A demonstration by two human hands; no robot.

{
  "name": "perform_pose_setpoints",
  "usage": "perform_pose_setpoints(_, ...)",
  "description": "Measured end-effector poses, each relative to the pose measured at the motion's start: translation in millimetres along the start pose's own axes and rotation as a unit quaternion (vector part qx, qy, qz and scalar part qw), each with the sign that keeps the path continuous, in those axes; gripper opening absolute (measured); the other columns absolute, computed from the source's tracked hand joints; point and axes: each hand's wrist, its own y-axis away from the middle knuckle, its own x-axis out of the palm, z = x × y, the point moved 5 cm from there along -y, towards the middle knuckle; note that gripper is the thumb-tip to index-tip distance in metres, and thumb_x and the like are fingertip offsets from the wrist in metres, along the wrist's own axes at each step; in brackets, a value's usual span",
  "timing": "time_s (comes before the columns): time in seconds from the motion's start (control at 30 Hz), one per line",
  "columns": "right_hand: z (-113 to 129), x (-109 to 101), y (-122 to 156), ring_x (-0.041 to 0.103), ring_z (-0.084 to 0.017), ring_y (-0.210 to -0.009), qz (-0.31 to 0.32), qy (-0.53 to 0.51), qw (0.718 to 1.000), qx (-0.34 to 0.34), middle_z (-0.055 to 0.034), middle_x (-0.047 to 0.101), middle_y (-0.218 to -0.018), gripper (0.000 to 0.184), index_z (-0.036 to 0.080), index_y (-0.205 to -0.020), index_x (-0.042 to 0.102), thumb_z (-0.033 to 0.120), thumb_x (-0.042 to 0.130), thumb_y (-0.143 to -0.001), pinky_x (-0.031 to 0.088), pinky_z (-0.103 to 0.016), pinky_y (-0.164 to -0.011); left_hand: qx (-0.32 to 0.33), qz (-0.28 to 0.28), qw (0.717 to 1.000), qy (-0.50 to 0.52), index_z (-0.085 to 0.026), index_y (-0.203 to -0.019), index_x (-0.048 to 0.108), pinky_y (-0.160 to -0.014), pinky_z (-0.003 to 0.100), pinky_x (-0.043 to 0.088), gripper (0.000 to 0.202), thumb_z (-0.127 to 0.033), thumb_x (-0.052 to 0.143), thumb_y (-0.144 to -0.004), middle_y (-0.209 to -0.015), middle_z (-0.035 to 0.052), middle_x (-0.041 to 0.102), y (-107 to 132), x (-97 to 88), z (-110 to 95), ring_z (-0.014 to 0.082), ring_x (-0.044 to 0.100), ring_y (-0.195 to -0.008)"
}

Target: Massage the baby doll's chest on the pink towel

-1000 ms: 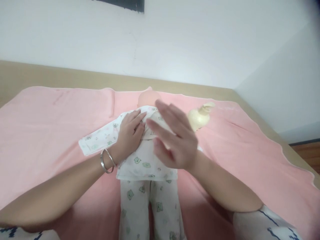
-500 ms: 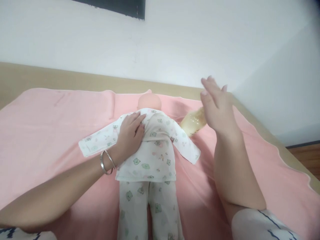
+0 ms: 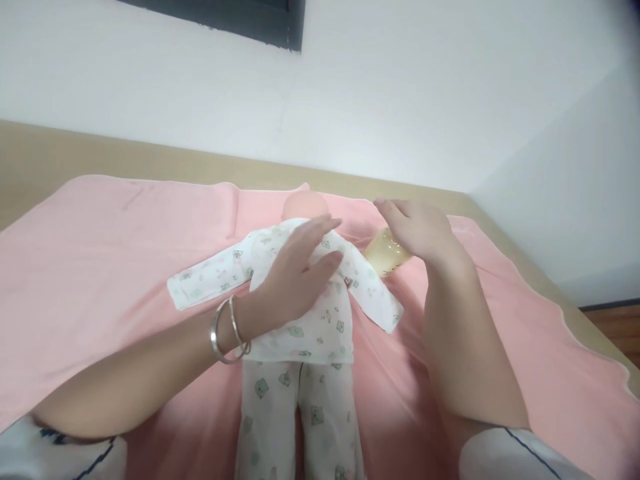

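A baby doll lies on its back on a pink blanket, dressed in a white printed top and matching trousers. My left hand, with two silver bangles at the wrist, rests flat on the doll's chest, fingers stretched out. My right hand lies over a pale yellow feeding bottle to the right of the doll's shoulder. Its fingers curve over the bottle's top, and how firmly they close on it is hidden.
The blanket covers a bed with a tan wooden rim against a white wall. A dark frame edge hangs on the wall above. Wooden floor shows at the far right.
My right hand dropped from above the bottle down onto it. My left hand slid from the doll's left shoulder to the middle of its chest.
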Motion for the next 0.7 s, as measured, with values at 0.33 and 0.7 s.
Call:
perform_pose_setpoints(0.33,2,0,-5,0.067,-0.033,-0.113,0.051,-0.002,0.993,0.102,-0.0101,0.075,-0.118,0.053,0.024,-0.105,0.072,0.045,0.024,-0.099,0.049,-0.043,-0.091,-0.240,0.120,0.790,0.552,-0.005,-0.149,0.042,-0.114,0.034,0.050,0.067,-0.050,0.032,-0.101,-0.143,0.0187,0.059,-55,70.4,-45,0.0249,0.052,-0.141)
perform_pose_setpoints(0.7,2,2,-7,0.067,-0.035,-0.110,0.056,-0.001,0.995,0.083,-0.0102,0.075,-0.115,0.048,0.024,-0.089,0.069,0.050,0.030,-0.097,0.049,-0.045,-0.089,-0.298,0.151,0.787,0.519,-0.001,-0.152,0.038,-0.121,0.032,0.043,0.075,-0.053,0.032,-0.098,-0.153,0.0182,0.051,-30,39.9,-45,0.0236,0.049,-0.143)
